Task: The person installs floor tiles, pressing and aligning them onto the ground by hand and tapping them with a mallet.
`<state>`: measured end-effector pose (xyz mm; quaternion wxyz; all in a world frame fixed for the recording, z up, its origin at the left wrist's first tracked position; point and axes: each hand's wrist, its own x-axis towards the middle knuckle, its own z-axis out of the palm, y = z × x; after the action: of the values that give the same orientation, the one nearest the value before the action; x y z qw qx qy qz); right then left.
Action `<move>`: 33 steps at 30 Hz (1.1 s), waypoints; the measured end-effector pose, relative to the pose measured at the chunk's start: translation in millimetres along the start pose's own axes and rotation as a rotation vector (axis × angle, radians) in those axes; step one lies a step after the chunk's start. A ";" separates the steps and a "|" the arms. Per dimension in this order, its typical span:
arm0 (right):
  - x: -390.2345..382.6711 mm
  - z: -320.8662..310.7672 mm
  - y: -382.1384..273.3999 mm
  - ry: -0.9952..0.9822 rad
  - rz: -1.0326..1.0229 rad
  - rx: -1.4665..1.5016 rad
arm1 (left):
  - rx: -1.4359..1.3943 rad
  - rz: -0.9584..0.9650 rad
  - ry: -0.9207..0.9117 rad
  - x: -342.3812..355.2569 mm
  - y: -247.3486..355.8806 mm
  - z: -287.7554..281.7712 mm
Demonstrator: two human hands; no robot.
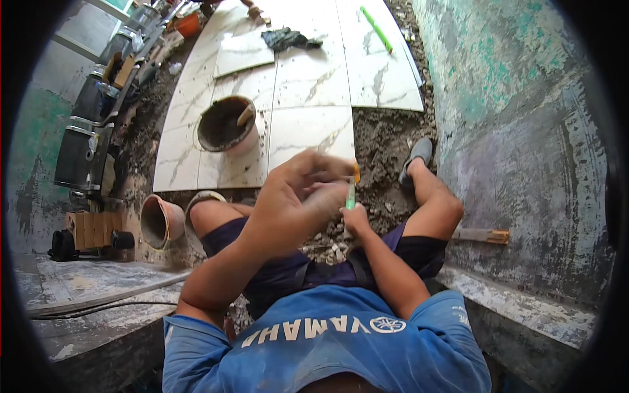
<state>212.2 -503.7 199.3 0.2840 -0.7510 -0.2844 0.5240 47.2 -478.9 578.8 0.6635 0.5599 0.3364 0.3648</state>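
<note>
The right hand is gripping a slim green stick by the tiled floor's near right corner and should be holding it steady, while the blurred left hand is sitting half-curled beside its orange end, whether grasping I cannot tell.

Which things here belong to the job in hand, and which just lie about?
Likely in the job:
slim green object in the right hand, left hand close by
white tiles
bucket of dark mix on them

Probably just lying about:
crumpled dark sheet
wood by the right wall
orange bucket
</note>
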 end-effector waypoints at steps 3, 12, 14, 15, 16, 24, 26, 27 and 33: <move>-0.9 1.0 -1.8 0.007 -0.013 -0.073 | 0.240 -0.104 0.235 11.8 -71.8 -54.4; -13.6 12.3 -19.8 0.050 -0.114 -0.177 | 0.568 -0.556 0.213 2.9 -255.0 -116.4; -27.8 13.6 -26.2 0.025 -0.212 -0.151 | 0.213 -0.746 0.227 10.1 -276.9 -101.0; -36.9 13.5 -29.6 -0.009 -0.334 -0.090 | 0.065 -0.785 0.273 13.0 -284.7 -91.7; -46.7 12.7 -32.9 -0.037 -0.341 -0.069 | -0.104 -0.821 0.304 16.9 -289.9 -83.8; -95.6 7.4 -47.1 -0.302 -0.505 -0.276 | -0.448 -0.451 0.415 47.4 -280.7 -74.0; -95.5 8.8 -47.1 -0.406 -0.324 -0.306 | -0.583 -0.315 0.505 49.8 -270.7 -80.8; -94.4 9.8 -47.6 -0.408 -0.410 -0.286 | -0.543 -0.277 0.514 50.1 -264.6 -85.4; -84.2 3.9 -60.1 -0.769 -0.179 0.029 | -0.641 -0.097 0.528 47.5 -230.0 -103.3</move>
<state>176.4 -523.5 294.4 0.2120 -0.4681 -0.4268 0.7442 7.7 -411.2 334.5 0.7118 0.1957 0.3902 0.5502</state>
